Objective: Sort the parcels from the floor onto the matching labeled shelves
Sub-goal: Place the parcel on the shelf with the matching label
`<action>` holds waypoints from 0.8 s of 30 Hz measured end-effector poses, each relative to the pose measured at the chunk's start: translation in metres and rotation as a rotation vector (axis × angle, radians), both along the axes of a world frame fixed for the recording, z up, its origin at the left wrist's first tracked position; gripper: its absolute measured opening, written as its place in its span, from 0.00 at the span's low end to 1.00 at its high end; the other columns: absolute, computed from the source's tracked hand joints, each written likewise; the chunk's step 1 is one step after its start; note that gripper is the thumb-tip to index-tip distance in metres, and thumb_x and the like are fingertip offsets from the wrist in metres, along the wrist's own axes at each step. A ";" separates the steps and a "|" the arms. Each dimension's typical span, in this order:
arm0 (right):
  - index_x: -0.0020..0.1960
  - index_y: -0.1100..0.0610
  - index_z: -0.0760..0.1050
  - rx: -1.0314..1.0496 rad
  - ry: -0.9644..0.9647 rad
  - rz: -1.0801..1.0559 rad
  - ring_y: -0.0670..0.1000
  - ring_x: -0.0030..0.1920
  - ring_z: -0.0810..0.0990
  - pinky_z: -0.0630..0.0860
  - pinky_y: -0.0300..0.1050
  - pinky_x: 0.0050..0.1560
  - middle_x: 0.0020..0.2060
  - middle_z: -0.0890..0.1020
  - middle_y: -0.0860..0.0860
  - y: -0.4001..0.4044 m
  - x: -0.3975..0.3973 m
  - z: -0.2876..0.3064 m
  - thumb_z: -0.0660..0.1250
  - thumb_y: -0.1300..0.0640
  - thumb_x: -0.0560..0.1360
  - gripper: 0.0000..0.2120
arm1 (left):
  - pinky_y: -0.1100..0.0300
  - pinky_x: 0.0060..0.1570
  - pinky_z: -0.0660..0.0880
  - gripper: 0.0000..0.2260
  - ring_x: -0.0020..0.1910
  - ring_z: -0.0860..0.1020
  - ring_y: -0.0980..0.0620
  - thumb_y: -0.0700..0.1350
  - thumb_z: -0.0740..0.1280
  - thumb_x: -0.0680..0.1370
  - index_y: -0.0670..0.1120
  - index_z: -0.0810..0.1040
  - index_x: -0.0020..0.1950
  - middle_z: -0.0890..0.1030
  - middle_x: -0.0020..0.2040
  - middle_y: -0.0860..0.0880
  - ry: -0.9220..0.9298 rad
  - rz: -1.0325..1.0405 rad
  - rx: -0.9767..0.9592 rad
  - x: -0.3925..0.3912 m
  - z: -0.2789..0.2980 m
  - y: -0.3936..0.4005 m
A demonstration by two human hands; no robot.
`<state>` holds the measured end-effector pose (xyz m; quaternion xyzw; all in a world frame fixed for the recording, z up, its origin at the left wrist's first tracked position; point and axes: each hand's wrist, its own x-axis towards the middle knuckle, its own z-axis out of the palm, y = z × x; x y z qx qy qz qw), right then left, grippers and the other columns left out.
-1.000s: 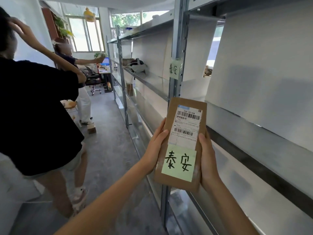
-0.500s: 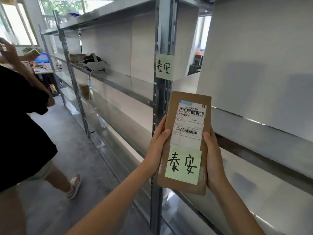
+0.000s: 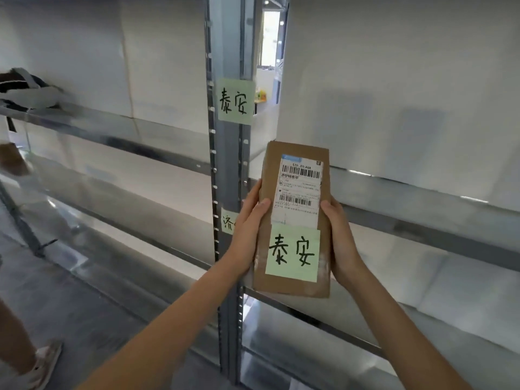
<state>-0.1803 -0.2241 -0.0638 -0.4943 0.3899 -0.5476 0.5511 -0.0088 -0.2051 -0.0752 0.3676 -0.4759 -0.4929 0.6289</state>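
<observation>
I hold a flat brown cardboard parcel (image 3: 295,285) upright in front of the metal shelving. It carries a white barcode label and a green note with two handwritten characters. My left hand (image 3: 249,232) grips its left edge and my right hand (image 3: 342,240) grips its right edge. On the grey shelf post (image 3: 228,164), above and left of the parcel, a green label (image 3: 235,101) shows the same two characters. A second green label (image 3: 228,223) lower on the post is partly hidden behind my left hand.
Metal shelves (image 3: 422,204) run left and right of the post at several heights, backed by white panels. A white and black headset (image 3: 25,91) lies on the shelf at far left. Another person's leg and sandal (image 3: 42,361) stand at the bottom left.
My view has swung right and closer to the shelf post, so the post label now sits just above the parcel. The other person has slid almost out of view. Both hands keep their grip.
</observation>
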 end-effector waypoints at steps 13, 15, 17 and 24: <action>0.73 0.52 0.71 -0.058 0.022 -0.075 0.58 0.61 0.84 0.79 0.59 0.63 0.60 0.85 0.54 -0.019 -0.052 0.057 0.70 0.43 0.73 0.31 | 0.43 0.57 0.80 0.26 0.62 0.80 0.36 0.52 0.61 0.79 0.54 0.64 0.78 0.79 0.68 0.39 0.027 -0.187 -0.017 -0.040 0.030 -0.013; 0.73 0.53 0.71 -0.072 0.005 -0.106 0.58 0.62 0.83 0.77 0.61 0.66 0.61 0.84 0.55 -0.020 -0.052 0.061 0.70 0.44 0.73 0.31 | 0.36 0.64 0.74 0.26 0.66 0.76 0.31 0.51 0.61 0.81 0.52 0.63 0.79 0.76 0.70 0.38 0.015 -0.189 -0.029 -0.044 0.031 -0.016; 0.73 0.54 0.71 -0.078 -0.006 -0.130 0.58 0.62 0.83 0.77 0.61 0.66 0.62 0.84 0.55 -0.020 -0.053 0.062 0.70 0.44 0.73 0.31 | 0.34 0.66 0.71 0.25 0.68 0.74 0.30 0.50 0.60 0.82 0.51 0.63 0.79 0.75 0.71 0.37 0.011 -0.202 -0.030 -0.047 0.031 -0.017; 0.75 0.52 0.68 -0.104 -0.040 -0.265 0.55 0.56 0.86 0.82 0.58 0.59 0.56 0.87 0.53 -0.019 -0.051 0.077 0.71 0.48 0.73 0.32 | 0.42 0.62 0.77 0.27 0.65 0.80 0.40 0.54 0.63 0.79 0.55 0.66 0.78 0.80 0.68 0.45 -0.067 -0.226 -0.003 -0.035 0.035 -0.018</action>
